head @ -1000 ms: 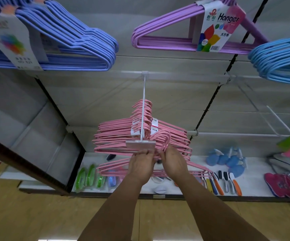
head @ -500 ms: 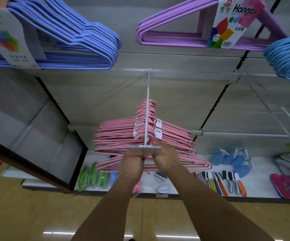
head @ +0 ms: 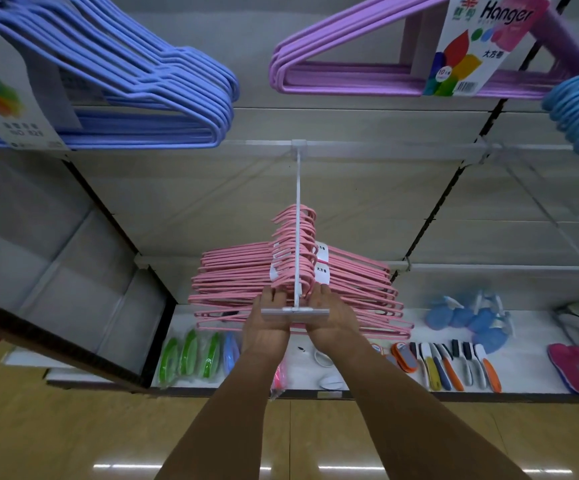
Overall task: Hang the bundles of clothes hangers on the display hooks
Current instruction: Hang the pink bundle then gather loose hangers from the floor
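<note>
Both hands, left hand (head: 270, 318) and right hand (head: 329, 315), hold the pink hanger bundle (head: 239, 282) on the display hook (head: 297, 223); next, I think, they release it.

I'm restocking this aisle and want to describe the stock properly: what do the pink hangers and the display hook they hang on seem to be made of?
Pink hangers: thin rods of even width with a matte, uniform pink skin, so probably coated wire, possibly solid plastic.
Display hook: a slim, straight white rod, likely painted or coated metal; its flat front plate looks like pale, slightly glossy plastic.
</note>
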{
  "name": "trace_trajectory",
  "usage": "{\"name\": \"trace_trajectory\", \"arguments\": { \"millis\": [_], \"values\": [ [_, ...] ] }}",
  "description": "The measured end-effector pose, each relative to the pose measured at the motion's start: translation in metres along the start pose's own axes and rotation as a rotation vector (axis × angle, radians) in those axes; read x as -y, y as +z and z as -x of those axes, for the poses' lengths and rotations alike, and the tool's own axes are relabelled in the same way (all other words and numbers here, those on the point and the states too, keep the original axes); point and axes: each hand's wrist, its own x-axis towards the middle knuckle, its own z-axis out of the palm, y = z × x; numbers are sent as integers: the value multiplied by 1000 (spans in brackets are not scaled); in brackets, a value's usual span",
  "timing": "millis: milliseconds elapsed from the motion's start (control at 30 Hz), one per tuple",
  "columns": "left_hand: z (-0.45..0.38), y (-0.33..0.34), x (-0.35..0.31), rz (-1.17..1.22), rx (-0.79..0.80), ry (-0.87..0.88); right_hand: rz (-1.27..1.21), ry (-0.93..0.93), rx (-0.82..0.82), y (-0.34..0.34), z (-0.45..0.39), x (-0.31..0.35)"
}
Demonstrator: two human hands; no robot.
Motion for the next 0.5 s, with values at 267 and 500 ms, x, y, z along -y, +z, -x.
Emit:
{"name": "trace_trajectory", "arguments": {
  "millis": [267,500],
  "values": [
    [-17,-6,1,-316,118,-14,2,37,-94,0,-9,0],
    [-10,-1,7,-402,207,19,-15,52,40,12,-8,-6]
  ]
}}
